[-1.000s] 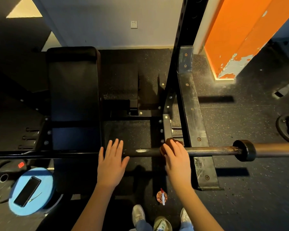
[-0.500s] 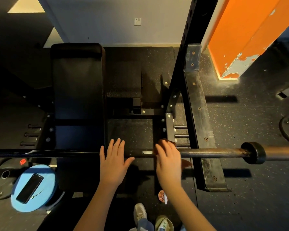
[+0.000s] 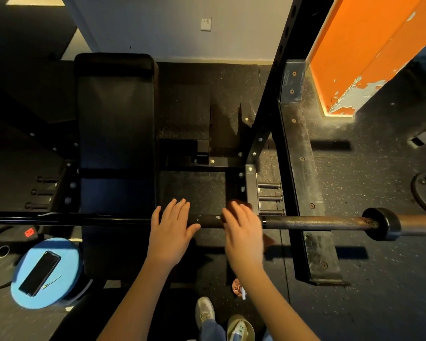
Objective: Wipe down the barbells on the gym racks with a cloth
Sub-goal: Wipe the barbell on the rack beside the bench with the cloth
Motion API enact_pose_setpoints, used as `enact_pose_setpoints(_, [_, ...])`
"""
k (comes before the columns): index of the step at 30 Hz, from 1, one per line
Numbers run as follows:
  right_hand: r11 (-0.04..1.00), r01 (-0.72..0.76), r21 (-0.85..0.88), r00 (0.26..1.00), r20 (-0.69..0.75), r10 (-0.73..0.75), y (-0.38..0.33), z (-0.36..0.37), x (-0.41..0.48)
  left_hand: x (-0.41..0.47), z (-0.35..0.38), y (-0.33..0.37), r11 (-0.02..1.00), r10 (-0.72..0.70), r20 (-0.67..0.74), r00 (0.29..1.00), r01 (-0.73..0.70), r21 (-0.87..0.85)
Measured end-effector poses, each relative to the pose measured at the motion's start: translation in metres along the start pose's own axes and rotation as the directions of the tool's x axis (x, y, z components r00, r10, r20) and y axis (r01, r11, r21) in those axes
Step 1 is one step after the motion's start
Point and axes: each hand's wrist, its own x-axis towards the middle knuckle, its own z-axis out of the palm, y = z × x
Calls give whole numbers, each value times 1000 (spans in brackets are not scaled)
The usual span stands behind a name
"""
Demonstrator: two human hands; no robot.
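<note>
Two shoes [image 3: 204, 313] stand on the speckled rubber floor [image 3: 379, 279] at the bottom of the head view, with a small spray bottle [image 3: 239, 289] just ahead of them. A person's bare forearms reach to a barbell [image 3: 317, 222] that runs level across the frame on a black rack [image 3: 276, 94]. The left hand [image 3: 170, 232] lies flat on the bar, fingers straight and close together, thumb spread, holding nothing. The right hand [image 3: 244, 237], just beside it and slightly blurred, presses a dark reddish-brown cloth [image 3: 239, 205] onto the bar with fingers laid fairly straight across it; its thumb is hidden. The cloth shows past the fingertips and again below the hand's outer edge. Farther right on the bar sits a black collar [image 3: 381, 227]. At lower left a phone [image 3: 40, 273] rests on a round blue disc [image 3: 67, 254]. Beyond the bar a black padded bench [image 3: 116, 143] stretches toward a pale wall [image 3: 158, 25] bearing a switch plate [image 3: 205, 24], with an orange pillar [image 3: 367, 50] at upper right.
</note>
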Motion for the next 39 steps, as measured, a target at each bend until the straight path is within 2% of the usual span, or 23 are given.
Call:
enact_pose_setpoints(2, [996, 82, 24, 995, 58, -83, -13, 2, 15, -1, 0, 1, 1000, 1, -5, 1000, -1, 29])
enact_pose_setpoints(5, [992, 113, 56, 979, 164, -121, -5, -4, 30, 0, 1, 1, 999, 10, -8, 1000, -9, 41])
enact_pose_setpoints(9, [988, 156, -11, 987, 28, -155, 31, -10, -2, 0, 2, -2, 1000, 6, -15, 1000, -6, -1])
enact_pose_setpoints(13, [999, 29, -19, 999, -18, -29, 13, 0, -8, -2, 3, -1, 1000, 19, -25, 999, -19, 18])
enact_pose_setpoints(15, [1000, 23, -4, 1000, 7, -23, -11, 3, 12, -1, 3, 0, 999, 26, -23, 999, -26, 33])
enact_pose_setpoints(17, [996, 88, 3, 996, 31, -88, -15, 3, 21, -1, 5, 0, 998, 31, -37, 999, -29, 55])
enact_pose_setpoints(21, [968, 251, -19, 968, 8, -250, 31, -5, -8, -4, 6, -2, 997, 19, -42, 999, -16, 78])
enact_pose_setpoints(24, [990, 141, 23, 990, 9, -141, 22, -1, -17, -5, 6, -1, 995, 19, -49, 999, -14, 95])
enact_pose_setpoints(26, [989, 130, 73, 990, 42, -134, -4, 6, -2, -4, 5, 0, 994, 30, -38, 999, -26, 106])
enact_pose_setpoints(30, [945, 326, 18, 944, 44, -327, 17, -2, 3, -1, 2, -1, 997, 49, -18, 999, -48, 58])
enact_pose_setpoints(31, [944, 331, 2, 943, 39, -331, 31, -7, -3, -1, 1, -1, 998, 48, -21, 999, -47, 45])
enact_pose_setpoints(33, [973, 233, 3, 973, 4, -233, 41, -12, -16, -2, 1, -1, 999, 38, -25, 999, -38, 23])
enact_pose_setpoints(35, [992, 115, 53, 993, -11, -114, 19, -3, -13, -2, 0, 0, 999, 38, -25, 999, -38, 16])
enact_pose_setpoints(36, [991, 104, 80, 995, 3, -104, 4, 3, -6, -1, -1, 0, 999, 43, -22, 999, -43, 23])
enact_pose_setpoints(39, [966, 246, 84, 967, 48, -251, -10, 7, 10, -1, -1, -1, 999, 42, -1, 999, -42, 27])
